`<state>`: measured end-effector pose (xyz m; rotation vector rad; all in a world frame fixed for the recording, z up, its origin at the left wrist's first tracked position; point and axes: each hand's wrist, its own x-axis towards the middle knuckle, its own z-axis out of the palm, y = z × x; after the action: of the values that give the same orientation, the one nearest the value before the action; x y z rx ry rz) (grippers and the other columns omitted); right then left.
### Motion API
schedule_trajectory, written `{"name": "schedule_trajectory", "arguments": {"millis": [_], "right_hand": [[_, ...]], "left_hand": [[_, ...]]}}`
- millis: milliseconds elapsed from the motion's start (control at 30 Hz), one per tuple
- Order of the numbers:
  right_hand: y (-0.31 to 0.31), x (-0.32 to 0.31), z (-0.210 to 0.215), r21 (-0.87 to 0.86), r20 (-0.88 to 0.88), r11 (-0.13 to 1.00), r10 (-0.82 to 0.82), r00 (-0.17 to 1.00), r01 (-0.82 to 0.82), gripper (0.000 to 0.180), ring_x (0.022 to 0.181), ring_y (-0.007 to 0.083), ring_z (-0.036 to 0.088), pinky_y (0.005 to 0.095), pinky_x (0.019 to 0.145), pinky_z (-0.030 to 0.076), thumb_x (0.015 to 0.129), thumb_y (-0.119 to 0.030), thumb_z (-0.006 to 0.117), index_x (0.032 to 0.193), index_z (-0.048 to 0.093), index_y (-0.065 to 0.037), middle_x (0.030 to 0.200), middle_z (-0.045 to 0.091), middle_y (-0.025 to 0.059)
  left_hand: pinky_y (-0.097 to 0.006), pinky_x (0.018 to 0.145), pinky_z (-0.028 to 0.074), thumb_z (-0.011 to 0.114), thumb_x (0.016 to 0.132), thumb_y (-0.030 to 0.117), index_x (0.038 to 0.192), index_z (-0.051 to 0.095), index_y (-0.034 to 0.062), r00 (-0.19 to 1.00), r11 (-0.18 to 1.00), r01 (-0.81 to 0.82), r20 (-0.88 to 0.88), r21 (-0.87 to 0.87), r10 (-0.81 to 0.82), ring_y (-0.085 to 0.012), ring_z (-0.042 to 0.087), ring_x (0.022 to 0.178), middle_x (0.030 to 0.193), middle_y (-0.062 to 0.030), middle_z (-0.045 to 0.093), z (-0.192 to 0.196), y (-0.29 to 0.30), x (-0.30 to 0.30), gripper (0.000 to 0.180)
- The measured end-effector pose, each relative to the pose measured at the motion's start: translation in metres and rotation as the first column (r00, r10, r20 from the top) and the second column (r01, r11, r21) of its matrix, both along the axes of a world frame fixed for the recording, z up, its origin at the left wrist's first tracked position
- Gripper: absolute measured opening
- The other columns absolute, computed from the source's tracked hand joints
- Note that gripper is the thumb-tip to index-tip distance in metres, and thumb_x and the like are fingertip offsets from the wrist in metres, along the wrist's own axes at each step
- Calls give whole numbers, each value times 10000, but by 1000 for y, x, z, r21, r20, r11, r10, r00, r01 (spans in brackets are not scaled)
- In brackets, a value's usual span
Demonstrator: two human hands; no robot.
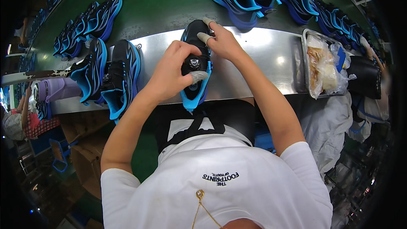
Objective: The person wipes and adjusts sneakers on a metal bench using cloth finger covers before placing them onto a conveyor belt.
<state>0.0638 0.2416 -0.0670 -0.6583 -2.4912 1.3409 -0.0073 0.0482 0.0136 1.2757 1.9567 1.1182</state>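
I see the shoe (196, 64) over the metal table (271, 59), toe pointing away from the wearer. The left hand (176, 68) curls about its middle; whether it pinches, I can't tell. The right hand (222, 42) has two digits spread near the toe. Another shoe (125, 65) stands left; a tray (305, 61) sits right.

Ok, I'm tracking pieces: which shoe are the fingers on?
The centre black-and-blue shoe, with left fingers and right fingers on it; the other shoes stand apart.
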Motion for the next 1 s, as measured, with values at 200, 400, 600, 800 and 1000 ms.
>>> {"name": "schedule_trajectory", "arguments": {"millis": [200,400,600,800,1000], "right_hand": [[3,-9,0,86,46,996,10,999,-14,613,1089,390,615,402,940,481,889,-344,643,1385,483,-21,1251,600,264],[3,-11,4,111,87,994,-13,996,4,593,1027,346,667,369,891,513,895,-340,646,1387,501,-42,1264,612,236],[7,-10,-2,107,62,994,-8,998,2,586,996,337,677,368,882,515,894,-340,649,1383,507,-49,1237,629,227],[4,-8,2,72,76,997,4,997,-9,577,965,313,683,354,872,513,900,-341,650,1385,510,-59,1215,646,208],[8,-9,-3,84,53,996,-16,998,11,559,942,289,685,338,859,512,907,-333,645,1390,513,-83,1175,666,197]], "left_hand": [[-263,766,416,713,760,58,1157,598,52,979,980,185,104,-68,-177,-159,481,838,1042,-40,545,0,-3,-13,413],[-268,792,419,678,785,66,1156,587,45,995,995,88,60,-42,-85,-165,491,884,1030,-56,553,3,4,-8,383],[-253,809,414,691,788,49,1160,586,39,983,991,106,-156,80,-93,-161,503,835,1021,-56,559,-2,5,-5,387],[-249,798,412,756,778,108,1120,616,38,920,993,109,383,-54,-80,-154,475,841,952,-51,582,-9,-1,-23,377],[-293,844,430,761,768,147,1155,592,32,959,992,111,-269,68,-89,-207,531,910,1076,-76,566,-13,5,-11,437]]}}
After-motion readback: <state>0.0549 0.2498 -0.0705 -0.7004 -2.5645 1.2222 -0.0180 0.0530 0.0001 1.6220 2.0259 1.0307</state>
